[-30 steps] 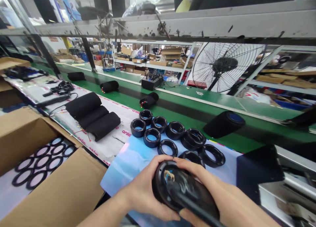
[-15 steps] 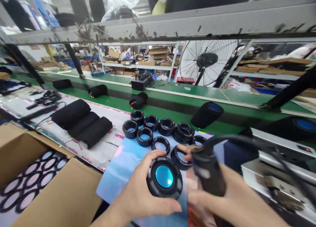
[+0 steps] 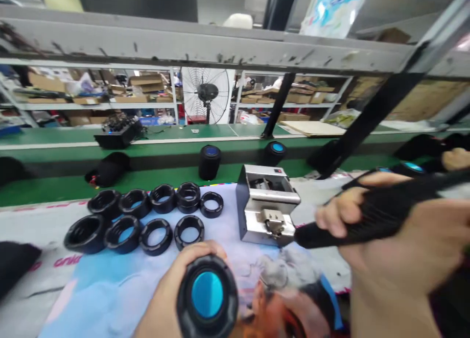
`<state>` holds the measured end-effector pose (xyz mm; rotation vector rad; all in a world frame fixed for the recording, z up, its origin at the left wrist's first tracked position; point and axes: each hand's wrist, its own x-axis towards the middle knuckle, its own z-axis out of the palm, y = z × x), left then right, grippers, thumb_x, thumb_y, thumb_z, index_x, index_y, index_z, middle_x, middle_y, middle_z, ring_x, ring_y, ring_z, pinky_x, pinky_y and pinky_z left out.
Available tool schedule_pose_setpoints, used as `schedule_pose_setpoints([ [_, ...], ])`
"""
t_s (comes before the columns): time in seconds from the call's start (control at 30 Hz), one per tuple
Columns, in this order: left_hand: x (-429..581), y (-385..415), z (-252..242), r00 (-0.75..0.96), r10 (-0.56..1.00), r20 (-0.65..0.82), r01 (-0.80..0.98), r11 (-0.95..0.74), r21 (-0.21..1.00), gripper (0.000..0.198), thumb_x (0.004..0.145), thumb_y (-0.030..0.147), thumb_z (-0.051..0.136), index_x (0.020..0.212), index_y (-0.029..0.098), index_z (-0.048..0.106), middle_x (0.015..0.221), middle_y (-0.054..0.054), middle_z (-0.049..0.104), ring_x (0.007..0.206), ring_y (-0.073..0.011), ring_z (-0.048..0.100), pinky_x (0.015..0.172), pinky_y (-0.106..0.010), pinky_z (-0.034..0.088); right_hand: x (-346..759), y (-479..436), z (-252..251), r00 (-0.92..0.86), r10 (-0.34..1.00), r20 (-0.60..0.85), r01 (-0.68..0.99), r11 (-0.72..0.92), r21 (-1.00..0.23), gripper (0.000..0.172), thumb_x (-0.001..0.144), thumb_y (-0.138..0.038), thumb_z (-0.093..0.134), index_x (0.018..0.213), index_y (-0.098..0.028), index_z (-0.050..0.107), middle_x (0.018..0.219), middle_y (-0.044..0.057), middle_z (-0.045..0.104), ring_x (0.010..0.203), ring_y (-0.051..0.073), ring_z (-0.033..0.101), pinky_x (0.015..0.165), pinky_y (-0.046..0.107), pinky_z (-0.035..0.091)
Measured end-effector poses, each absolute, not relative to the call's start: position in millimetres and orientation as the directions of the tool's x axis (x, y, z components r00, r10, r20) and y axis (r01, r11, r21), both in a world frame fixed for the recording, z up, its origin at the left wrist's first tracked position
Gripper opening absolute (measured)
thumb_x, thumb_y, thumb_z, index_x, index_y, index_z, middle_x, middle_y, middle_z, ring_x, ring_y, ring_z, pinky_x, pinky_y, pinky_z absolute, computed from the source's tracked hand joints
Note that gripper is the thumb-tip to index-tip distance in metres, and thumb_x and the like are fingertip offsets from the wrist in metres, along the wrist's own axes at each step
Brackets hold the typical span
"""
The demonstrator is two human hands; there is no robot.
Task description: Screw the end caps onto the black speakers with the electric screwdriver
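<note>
My left hand (image 3: 172,291) is wrapped round a black ring-rimmed speaker part (image 3: 207,295) with a shiny blue disc facing up, low in the middle. On the right, my right hand (image 3: 396,230) grips a black electric screwdriver (image 3: 370,218), its tip pointing left beside a silver screw feeder (image 3: 269,205). Several black rings (image 3: 156,236) stand in two rows on the printed sheet (image 3: 110,284), behind and left of my left hand. Motion blurs the right hand somewhat.
Black cylindrical speakers (image 3: 209,162) stand on the green conveyor (image 3: 169,171) behind the rings. A black fabric piece (image 3: 14,267) lies at far left. A metal shelf beam (image 3: 183,41) crosses above. At far right another person's hand (image 3: 457,159) is visible.
The view has turned to the right. My right hand with the screwdriver has moved right, away from my left hand, to beside the feeder. My left hand still holds the blue-disc part.
</note>
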<state>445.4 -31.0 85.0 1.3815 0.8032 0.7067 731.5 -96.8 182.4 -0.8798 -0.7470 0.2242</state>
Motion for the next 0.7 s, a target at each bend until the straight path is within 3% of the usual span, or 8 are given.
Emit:
schedule_pose_setpoints([
  [0.13,502,-17,90,0.786,0.617,0.028,-0.032,-0.004,0.999,0.089,0.057,0.014,0.094,0.136,0.027,0.056,0.112,-0.004,0.08,0.095,-0.0269,0.081,0.087,-0.033,0.066,723,-70,181,0.686,0.478,0.549,0.121,0.669,-0.733,0.065,0.07,-0.079,0.1,0.079,-0.023,0.069,0.051,-0.003,0.057,0.034,0.015,0.05,0.035,0.025,0.045],
  [0.23,508,-16,101,0.805,0.592,-0.043,-0.081,0.182,0.98,0.086,0.06,0.014,0.089,0.136,0.027,0.05,0.102,-0.004,0.082,0.087,-0.0273,0.082,0.082,-0.036,0.068,729,-60,167,0.65,0.514,0.559,0.129,0.651,-0.748,0.061,0.08,-0.076,0.096,0.084,-0.021,0.069,0.054,-0.003,0.059,0.035,0.015,0.052,0.035,0.024,0.044],
  [0.33,499,-22,115,0.78,0.586,-0.221,0.036,0.309,0.95,0.096,0.06,0.018,0.092,0.143,0.026,0.045,0.111,-0.008,0.083,0.091,-0.0285,0.084,0.085,-0.037,0.069,735,-57,154,0.641,0.532,0.554,0.142,0.626,-0.766,0.055,0.087,-0.071,0.093,0.087,-0.02,0.071,0.056,-0.002,0.061,0.036,0.016,0.054,0.036,0.024,0.044],
  [0.43,495,-26,122,0.745,0.629,-0.221,0.1,0.222,0.97,0.099,0.06,0.023,0.097,0.146,0.025,0.048,0.122,-0.011,0.082,0.1,-0.0289,0.083,0.093,-0.037,0.067,737,-55,146,0.646,0.541,0.539,0.14,0.61,-0.78,0.054,0.09,-0.069,0.092,0.086,-0.02,0.069,0.055,-0.003,0.059,0.035,0.016,0.054,0.035,0.025,0.044],
  [0.53,495,-25,118,0.743,0.628,-0.234,0.105,0.236,0.966,0.097,0.061,0.018,0.095,0.146,0.029,0.049,0.12,-0.007,0.082,0.099,-0.0288,0.083,0.092,-0.039,0.068,737,-54,145,0.653,0.56,0.51,0.12,0.588,-0.8,0.052,0.091,-0.067,0.091,0.088,-0.021,0.067,0.055,-0.004,0.059,0.036,0.016,0.054,0.038,0.025,0.044],
  [0.7,490,-17,102,0.735,0.642,-0.22,0.114,0.203,0.972,0.11,0.048,0.026,0.108,0.144,0.033,0.056,0.125,-0.01,0.08,0.113,-0.0439,0.08,0.102,-0.054,0.066,739,-55,148,0.666,0.568,0.483,0.113,0.563,-0.818,0.055,0.089,-0.07,0.091,0.087,-0.021,0.066,0.056,-0.003,0.06,0.038,0.017,0.055,0.039,0.026,0.043],
])
